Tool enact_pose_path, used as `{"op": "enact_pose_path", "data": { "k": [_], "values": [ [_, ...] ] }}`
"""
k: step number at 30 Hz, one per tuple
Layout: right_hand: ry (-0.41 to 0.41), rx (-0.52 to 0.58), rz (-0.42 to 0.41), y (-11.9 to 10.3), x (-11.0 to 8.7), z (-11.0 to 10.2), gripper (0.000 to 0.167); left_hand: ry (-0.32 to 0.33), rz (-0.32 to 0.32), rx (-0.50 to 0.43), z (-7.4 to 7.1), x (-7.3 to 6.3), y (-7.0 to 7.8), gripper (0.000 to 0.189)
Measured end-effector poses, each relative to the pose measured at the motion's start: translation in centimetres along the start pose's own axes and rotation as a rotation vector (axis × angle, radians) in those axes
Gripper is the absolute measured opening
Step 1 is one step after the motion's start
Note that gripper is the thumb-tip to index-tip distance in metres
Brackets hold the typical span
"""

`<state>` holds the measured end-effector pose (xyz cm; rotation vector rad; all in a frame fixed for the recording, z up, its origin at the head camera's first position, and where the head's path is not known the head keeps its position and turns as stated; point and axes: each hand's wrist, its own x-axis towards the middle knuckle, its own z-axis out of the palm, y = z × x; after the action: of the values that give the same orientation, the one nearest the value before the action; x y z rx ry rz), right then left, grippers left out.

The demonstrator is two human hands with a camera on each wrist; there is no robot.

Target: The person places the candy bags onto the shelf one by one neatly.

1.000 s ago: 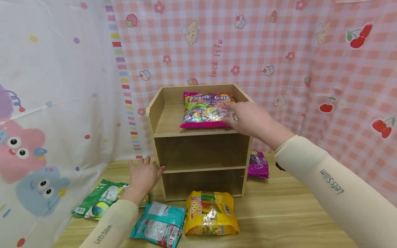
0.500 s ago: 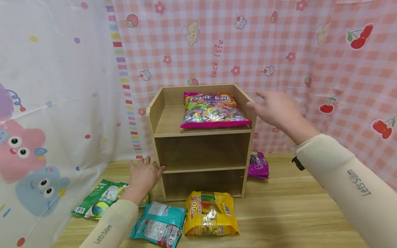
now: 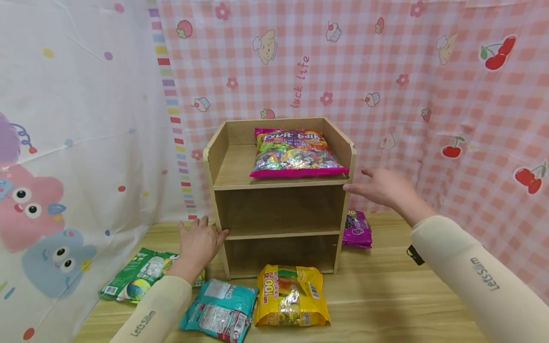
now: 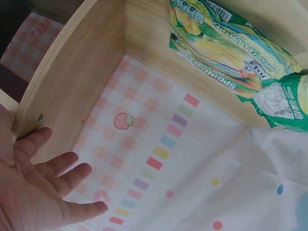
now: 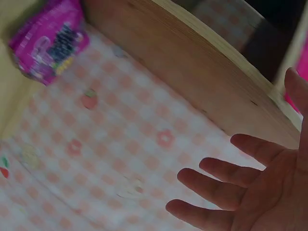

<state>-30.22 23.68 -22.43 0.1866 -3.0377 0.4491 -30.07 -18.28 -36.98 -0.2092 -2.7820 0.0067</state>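
A wooden shelf with three levels stands on the table. On its top level lies a colourful candy bag with pink edges. My left hand rests against the shelf's left side, thumb at the front edge, fingers spread. My right hand hovers just right of the shelf, fingers extended and holding nothing; the right wrist view shows its spread fingers. Behind the shelf's right side sits a purple bag with grapes on it, also seen in the right wrist view.
In front of the shelf lie a yellow bag and a teal bag. A green bag lies at the left, partly behind my left forearm. Patterned cloths hang behind and at both sides.
My right hand has let go of the colourful candy bag's right side, moved off to the right, then lowered beside the shelf. The left hand has kept its place.
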Motion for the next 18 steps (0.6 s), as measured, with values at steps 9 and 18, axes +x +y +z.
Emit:
{"op": "enact_pose_path", "data": {
  "k": [9,18],
  "values": [
    [0.017,-0.046,0.004,1.6,0.1,7.2,0.084,0.006,0.001,0.008,-0.1,-0.1,-0.1,0.046],
    [0.151,-0.074,-0.003,2.1,-0.3,13.8,0.062,0.008,0.000,0.002,0.0,0.0,0.0,0.045]
  ]
}}
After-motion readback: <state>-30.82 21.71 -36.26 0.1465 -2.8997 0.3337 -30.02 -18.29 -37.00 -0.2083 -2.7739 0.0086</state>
